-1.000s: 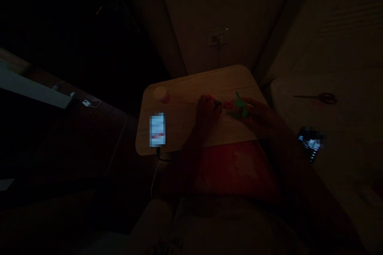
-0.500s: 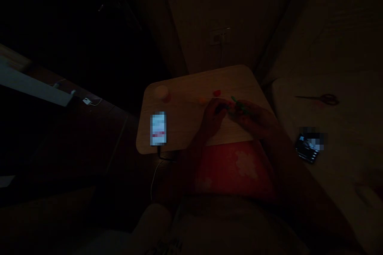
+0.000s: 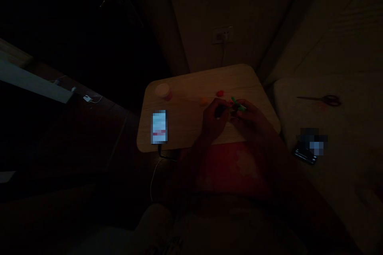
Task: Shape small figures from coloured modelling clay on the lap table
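Observation:
In dim light, both hands meet over the right part of a small wooden table (image 3: 185, 123). My right hand (image 3: 254, 119) is closed on a small green piece (image 3: 239, 106) with a thin end sticking up. Curled toward it, my left hand (image 3: 213, 118) has thumb and fingers pinched together; what they hold is too dark to make out. A little reddish bit shows between the fingertips of the two hands. Just beyond them lie a red lump (image 3: 220, 93) and an orange lump (image 3: 204, 100), neither touched by a hand.
A lidded tub (image 3: 163, 91) stands at the table's back left, with a lit phone (image 3: 159, 126) on a cable in front. Scissors (image 3: 324, 99) and a dark device (image 3: 305, 153) lie on the pale surface to the right. A wall socket (image 3: 222, 35) is behind.
The right hand has turned slightly, and more of the green piece shows at its fingertips. The left hand stays pinched close by. The view has shifted a little.

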Motion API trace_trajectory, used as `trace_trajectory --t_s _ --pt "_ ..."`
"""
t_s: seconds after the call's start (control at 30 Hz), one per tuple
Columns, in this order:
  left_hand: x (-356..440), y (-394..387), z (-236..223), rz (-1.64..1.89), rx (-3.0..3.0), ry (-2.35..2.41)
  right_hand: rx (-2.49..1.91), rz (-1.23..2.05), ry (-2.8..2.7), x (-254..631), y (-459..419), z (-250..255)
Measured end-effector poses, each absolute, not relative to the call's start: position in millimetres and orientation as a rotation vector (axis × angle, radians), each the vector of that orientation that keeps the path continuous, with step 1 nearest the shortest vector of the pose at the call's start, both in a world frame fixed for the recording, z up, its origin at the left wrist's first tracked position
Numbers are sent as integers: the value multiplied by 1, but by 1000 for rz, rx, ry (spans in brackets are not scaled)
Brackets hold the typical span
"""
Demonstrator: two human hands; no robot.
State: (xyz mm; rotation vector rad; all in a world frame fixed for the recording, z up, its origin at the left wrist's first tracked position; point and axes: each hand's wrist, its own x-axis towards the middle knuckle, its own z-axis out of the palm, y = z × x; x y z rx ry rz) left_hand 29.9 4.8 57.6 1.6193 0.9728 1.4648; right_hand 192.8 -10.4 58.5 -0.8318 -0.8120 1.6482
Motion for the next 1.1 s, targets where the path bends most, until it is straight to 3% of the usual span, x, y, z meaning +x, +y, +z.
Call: trace_trajectory --t_s 0.53,1.1 --pt "34 0 62 1541 1452 1032 -976 988 -1276 180 -15 57" --pt "41 -1 61 1527 1243 1016 -1132 356 -1303 161 -24 60"
